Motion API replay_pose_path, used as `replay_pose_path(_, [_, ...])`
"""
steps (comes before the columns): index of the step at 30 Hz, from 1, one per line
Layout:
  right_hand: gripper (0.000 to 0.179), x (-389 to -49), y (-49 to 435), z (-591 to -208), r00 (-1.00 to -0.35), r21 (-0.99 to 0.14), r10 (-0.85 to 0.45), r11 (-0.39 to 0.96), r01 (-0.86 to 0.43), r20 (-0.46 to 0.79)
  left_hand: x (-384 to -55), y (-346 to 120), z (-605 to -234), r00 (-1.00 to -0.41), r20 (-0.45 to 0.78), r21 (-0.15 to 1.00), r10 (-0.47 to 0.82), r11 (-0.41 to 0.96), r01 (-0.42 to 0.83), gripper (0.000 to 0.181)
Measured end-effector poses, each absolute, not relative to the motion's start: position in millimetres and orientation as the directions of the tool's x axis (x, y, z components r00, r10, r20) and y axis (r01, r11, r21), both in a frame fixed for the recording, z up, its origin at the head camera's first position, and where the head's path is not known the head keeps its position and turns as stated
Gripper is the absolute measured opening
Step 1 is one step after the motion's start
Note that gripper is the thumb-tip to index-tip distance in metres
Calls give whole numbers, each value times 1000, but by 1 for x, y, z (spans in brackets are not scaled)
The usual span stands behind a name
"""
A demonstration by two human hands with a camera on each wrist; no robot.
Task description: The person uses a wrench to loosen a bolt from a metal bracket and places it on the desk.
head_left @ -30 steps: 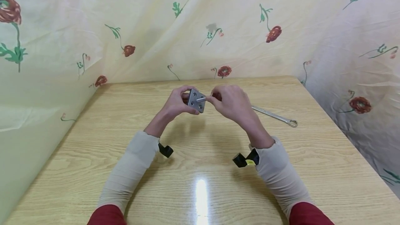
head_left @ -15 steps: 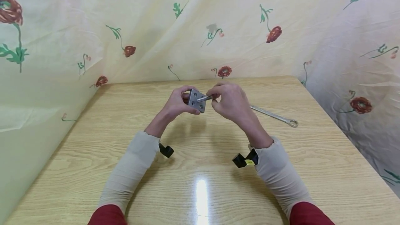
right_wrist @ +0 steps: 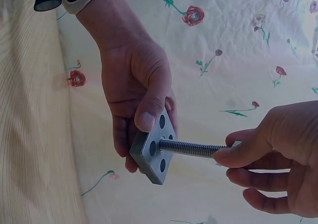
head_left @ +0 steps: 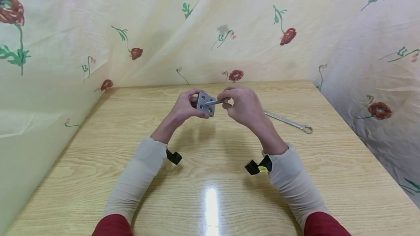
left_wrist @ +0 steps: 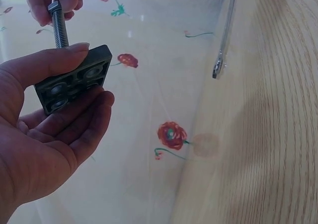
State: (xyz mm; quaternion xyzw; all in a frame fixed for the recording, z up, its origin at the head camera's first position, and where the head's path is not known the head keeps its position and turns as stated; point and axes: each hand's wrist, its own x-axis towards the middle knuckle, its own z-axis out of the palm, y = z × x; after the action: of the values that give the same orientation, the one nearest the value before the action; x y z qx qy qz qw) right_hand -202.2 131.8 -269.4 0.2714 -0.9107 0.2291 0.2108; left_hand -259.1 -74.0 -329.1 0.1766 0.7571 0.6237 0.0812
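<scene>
My left hand (head_left: 183, 106) grips the edges of a square grey metal plate (head_left: 205, 109) with several round holes, thumb on one edge and fingers on the opposite one. Out of the plate's middle sticks a threaded bolt (right_wrist: 191, 148). In the right wrist view my right hand (right_wrist: 278, 159) pinches the bolt's far end between thumb and fingertips. A hex-shaped end shows near those fingertips in the left wrist view, above the bolt's thread (left_wrist: 60, 30). Hollows mark the plate's dark back side (left_wrist: 74, 81). Both hands hold these things above the table.
A long steel wrench (head_left: 288, 121) lies on the wood-grain table (head_left: 203, 177), right of my right hand, its ring end towards the right. Flower-printed cloth (head_left: 157, 28) hangs behind the table and along both sides. Small black cameras (head_left: 174, 157) sit on the wrists.
My right fingers have shifted their hold at the bolt's end, and more of that end shows now. The plate has moved very slightly up and left in my left hand. The wrench lies unmoved.
</scene>
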Motion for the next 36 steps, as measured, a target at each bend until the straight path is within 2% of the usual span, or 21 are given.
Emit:
replay_pose_path(10, [18,-211,140,-272,-704,-291,-362,724,-625,611,-263,-76,-331,-929,99,975,356,151,162,67])
replay_pose_path(16, [15,-226,154,-275,-700,-333,-297,716,-613,650,-269,-84,-333,-945,76,979,319,157,132,70])
replay_pose_path(23, [15,-250,166,-290,-767,-455,-243,684,-570,594,-279,-95,-342,-963,22,983,270,169,70,76])
replay_pose_path(36, [18,-302,167,-341,-894,-645,-186,634,-426,408,-314,-110,-362,-966,-102,962,239,270,-35,74])
